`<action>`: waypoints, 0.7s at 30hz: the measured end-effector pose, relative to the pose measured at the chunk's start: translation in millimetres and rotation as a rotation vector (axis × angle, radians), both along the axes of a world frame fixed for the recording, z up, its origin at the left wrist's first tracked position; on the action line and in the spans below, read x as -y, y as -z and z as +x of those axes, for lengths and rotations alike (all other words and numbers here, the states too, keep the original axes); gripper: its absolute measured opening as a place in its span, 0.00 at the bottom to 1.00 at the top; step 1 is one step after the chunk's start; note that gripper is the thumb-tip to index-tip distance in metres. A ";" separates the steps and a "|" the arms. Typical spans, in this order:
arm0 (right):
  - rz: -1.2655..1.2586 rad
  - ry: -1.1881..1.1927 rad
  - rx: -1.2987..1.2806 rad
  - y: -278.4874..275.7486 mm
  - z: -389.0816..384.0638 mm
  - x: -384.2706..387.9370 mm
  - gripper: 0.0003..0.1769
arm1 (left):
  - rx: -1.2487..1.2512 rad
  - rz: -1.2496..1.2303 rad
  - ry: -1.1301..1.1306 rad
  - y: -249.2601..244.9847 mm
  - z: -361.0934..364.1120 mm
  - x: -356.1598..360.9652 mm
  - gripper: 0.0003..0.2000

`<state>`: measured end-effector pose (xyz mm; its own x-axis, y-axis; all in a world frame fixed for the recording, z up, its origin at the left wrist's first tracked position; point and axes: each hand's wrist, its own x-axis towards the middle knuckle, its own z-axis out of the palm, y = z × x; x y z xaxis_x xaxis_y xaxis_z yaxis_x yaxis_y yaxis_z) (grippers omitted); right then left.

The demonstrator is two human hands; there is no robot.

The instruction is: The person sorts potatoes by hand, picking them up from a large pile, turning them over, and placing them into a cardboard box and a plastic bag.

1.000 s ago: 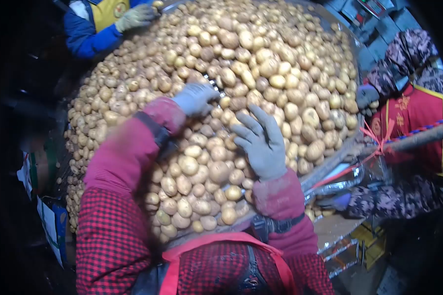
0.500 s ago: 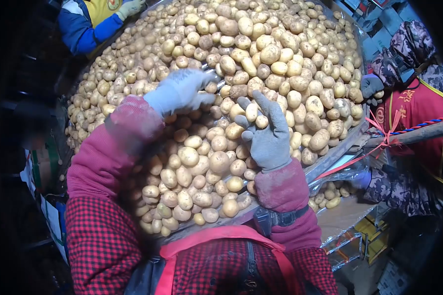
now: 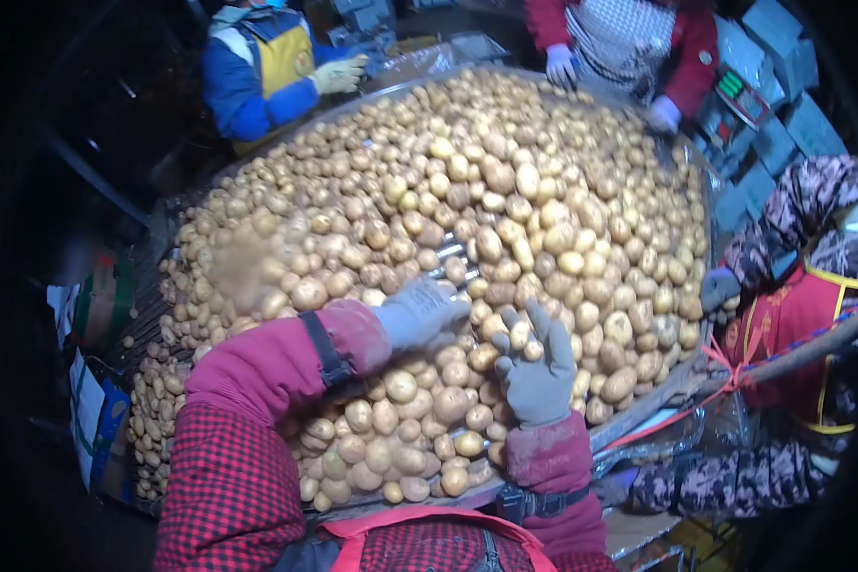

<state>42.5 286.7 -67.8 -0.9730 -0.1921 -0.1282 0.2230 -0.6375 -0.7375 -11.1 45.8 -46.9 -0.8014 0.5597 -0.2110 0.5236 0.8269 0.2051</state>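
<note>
My right hand [image 3: 541,370], in a dusty grey glove, is turned palm up with its fingers curled around a couple of small potatoes [image 3: 520,335]. To its left, my left hand [image 3: 418,313] wears a pale grey-blue glove and lies back-up low over the heap. Its fingers are bent together toward the right hand, and whatever is under them is hidden. Potatoes [image 3: 448,404] of mixed sizes surround both hands. Just beyond the left fingertips, shiny metal bars [image 3: 453,250] show through a gap in the heap.
The potato heap fills a large table with a raised rim [image 3: 639,412]. Co-workers stand around it: one in a blue and yellow top [image 3: 262,71], one in a checked apron [image 3: 623,43], one with a camouflage sleeve [image 3: 799,205]. A pole [image 3: 801,351] tied with red string juts in at right.
The view has tipped up, showing more of the far side and another co-worker. My left hand has come down closer to the potatoes and my right hand. The right hand keeps its small potatoes.
</note>
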 end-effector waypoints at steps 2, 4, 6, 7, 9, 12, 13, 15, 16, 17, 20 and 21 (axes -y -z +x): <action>-0.107 -0.065 0.124 -2.4 -0.5 -2.8 0.27 | -0.039 0.054 -0.011 12.5 0.0 4.2 0.17; -0.115 -0.013 0.041 -5.4 3.2 -0.2 0.26 | -0.059 0.069 -0.035 13.9 -0.2 -2.4 0.17; -0.040 0.008 -0.092 -2.5 7.7 4.5 0.26 | 0.102 0.007 -0.296 9.0 0.0 -16.8 0.18; 0.032 0.045 -0.226 -4.1 7.2 6.4 0.25 | 0.092 0.010 -0.304 13.6 1.1 -17.5 0.18; -0.027 0.031 -0.121 -8.0 7.0 1.8 0.26 | -0.034 0.103 -0.320 29.6 5.5 -18.8 0.17; -0.188 -0.073 0.087 -2.2 1.4 -3.2 0.27 | -0.054 0.152 -0.338 35.6 8.6 -17.3 0.16; -0.197 -0.083 0.092 0.8 1.2 -4.2 0.27 | -0.041 0.163 -0.341 34.6 8.8 -17.4 0.16; -0.207 -0.093 0.086 0.8 4.1 -5.9 0.28 | -0.052 0.194 -0.331 30.2 8.6 -13.7 0.18; -0.168 -0.047 -0.022 -0.4 8.0 -2.9 0.27 | -0.014 0.163 -0.324 24.3 7.9 -12.6 0.19; -0.129 -0.001 -0.127 -1.6 9.4 -0.4 0.27 | 0.028 0.131 -0.318 19.0 7.4 -12.1 0.20; -0.210 -0.035 0.011 -4.0 4.9 -3.3 0.28 | 0.070 0.082 -0.335 7.9 6.2 -15.0 0.21; -0.224 -0.022 0.003 -5.5 5.0 -3.6 0.28 | 0.087 0.081 -0.333 7.5 5.1 -15.4 0.21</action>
<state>47.5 290.3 -62.3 -0.9678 -0.2376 -0.0832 0.2412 -0.7802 -0.5772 -6.0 61.2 -54.4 -0.9237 0.2882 -0.2524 0.2054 0.9287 0.3089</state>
